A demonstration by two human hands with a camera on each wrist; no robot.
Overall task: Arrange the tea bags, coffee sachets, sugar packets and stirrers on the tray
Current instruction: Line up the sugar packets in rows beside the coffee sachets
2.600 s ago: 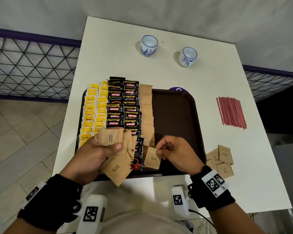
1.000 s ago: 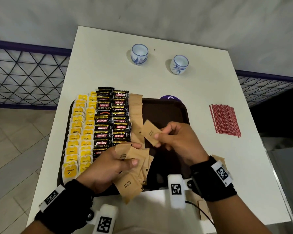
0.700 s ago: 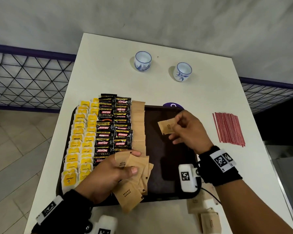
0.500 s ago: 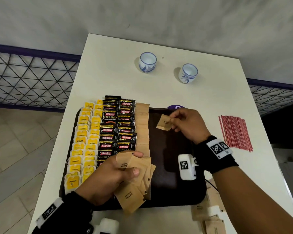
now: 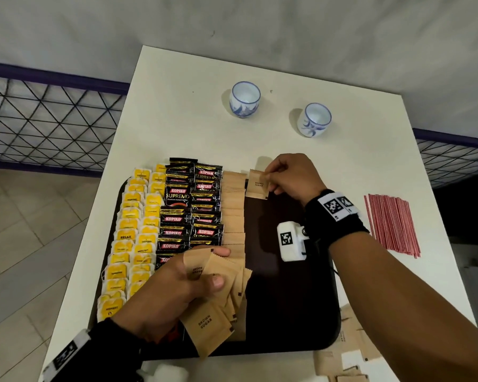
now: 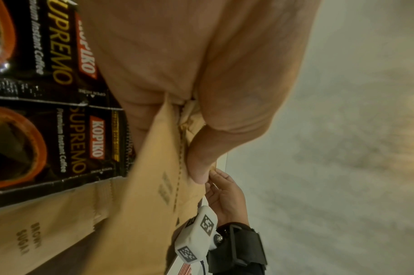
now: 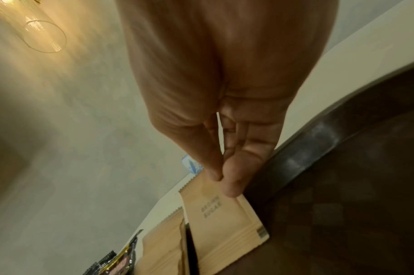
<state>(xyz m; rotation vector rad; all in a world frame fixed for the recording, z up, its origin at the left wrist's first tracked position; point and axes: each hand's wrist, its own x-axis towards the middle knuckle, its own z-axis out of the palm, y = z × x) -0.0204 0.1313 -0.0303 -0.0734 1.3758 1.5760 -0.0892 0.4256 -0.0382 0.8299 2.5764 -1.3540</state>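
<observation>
A dark brown tray (image 5: pixel 293 304) lies on the white table. On it run columns of yellow tea bags (image 5: pixel 133 232), black coffee sachets (image 5: pixel 191 205) and brown sugar packets (image 5: pixel 233 213). My right hand (image 5: pixel 269 177) pinches one brown sugar packet (image 5: pixel 257 186) (image 7: pixel 222 219) at the tray's far edge, just right of the sugar column. My left hand (image 5: pixel 202 274) grips a fanned bundle of sugar packets (image 5: pixel 218 299) (image 6: pixel 159 204) over the tray's near left. Red stirrers (image 5: pixel 392 224) lie in a pile on the table, right of the tray.
Two blue-and-white cups (image 5: pixel 244 99) (image 5: pixel 313 119) stand at the table's far side. Loose sugar packets (image 5: pixel 351 351) lie off the tray's near right corner. A wire mesh railing (image 5: pixel 44 122) runs behind the table on the left.
My right hand carried one sugar packet from near the left hand's bundle up to the tray's far edge and lowered it there. The left hand kept holding its bundle.
</observation>
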